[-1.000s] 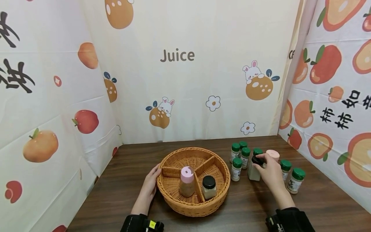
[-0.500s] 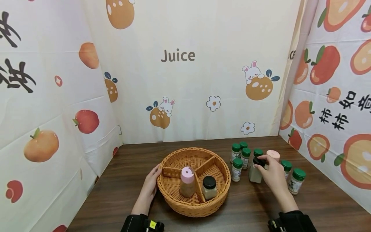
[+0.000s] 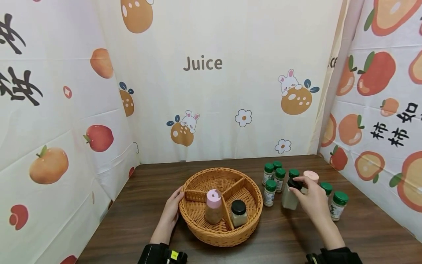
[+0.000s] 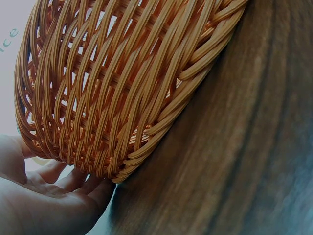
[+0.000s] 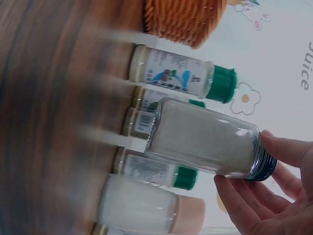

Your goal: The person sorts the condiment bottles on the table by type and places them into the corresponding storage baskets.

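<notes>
basket (image 3: pixel 220 234): woven wicker, ribbed, light sheen | counter (image 3: pixel 138 220): dark wood grain, smooth, matt | jar (image 5: pixel 203 139): clear glossy glass, black ridged cap | small bottles (image 3: pixel 269 194): green plastic caps, paper labels | backdrop (image 3: pixel 211 91): creased printed cloth

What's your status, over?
Left hand resting on basket rim. Right hand gripping black-capped jar by its lid, lifted clear. Green-capped bottles close alongside.

Orange wicker basket (image 3: pixel 250 214); black-capped jar (image 3: pixel 290 196); green-capped bottles (image 3: pixel 269 192); dark wood table (image 3: pixel 138 216).
</notes>
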Tool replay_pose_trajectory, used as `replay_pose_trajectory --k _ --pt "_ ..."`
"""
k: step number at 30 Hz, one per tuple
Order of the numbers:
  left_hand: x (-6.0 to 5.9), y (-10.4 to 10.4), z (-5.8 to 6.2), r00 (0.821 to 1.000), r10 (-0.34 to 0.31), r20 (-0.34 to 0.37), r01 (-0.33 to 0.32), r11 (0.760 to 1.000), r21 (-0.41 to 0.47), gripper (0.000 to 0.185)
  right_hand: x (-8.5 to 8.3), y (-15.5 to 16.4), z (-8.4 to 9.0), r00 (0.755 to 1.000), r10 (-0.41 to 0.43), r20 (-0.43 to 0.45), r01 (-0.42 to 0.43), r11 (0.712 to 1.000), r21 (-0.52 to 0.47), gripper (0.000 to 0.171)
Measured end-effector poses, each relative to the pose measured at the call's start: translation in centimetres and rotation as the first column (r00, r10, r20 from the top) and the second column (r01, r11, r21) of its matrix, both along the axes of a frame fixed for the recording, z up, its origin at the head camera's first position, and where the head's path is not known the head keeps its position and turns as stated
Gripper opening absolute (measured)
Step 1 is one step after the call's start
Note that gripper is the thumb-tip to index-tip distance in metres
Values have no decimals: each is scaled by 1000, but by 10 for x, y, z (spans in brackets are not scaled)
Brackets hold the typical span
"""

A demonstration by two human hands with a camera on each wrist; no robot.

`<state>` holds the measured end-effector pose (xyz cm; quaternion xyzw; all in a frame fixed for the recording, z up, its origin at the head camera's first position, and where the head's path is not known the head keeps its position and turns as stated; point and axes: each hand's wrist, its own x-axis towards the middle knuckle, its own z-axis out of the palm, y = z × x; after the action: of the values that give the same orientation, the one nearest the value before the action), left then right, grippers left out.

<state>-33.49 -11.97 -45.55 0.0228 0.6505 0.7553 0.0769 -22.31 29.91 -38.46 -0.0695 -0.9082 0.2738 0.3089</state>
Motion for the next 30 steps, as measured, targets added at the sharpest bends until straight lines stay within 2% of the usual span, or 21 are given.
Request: replay_pose_trajectory --k 6,12,22,30 --pt "0 -1 0 1000 -4 -3 4 1000 -1 54 7 -8 10 998 16 -66 -15 1000 18 34" --pt "0 -1 0 1000 1 -4 -1 1000 -1 54 13 -17 22 995 43 -86 -39 999 38 35" --pt "0 -2 0 1000 -4 -5 4 1000 -1 54 19 -41 41 983 133 -128 -132 991 12 33" --pt "1 -1 0 1000 -11 -8 11 1000 -9 55 17 -63 42 972 190 -141 -192 981 1 32"
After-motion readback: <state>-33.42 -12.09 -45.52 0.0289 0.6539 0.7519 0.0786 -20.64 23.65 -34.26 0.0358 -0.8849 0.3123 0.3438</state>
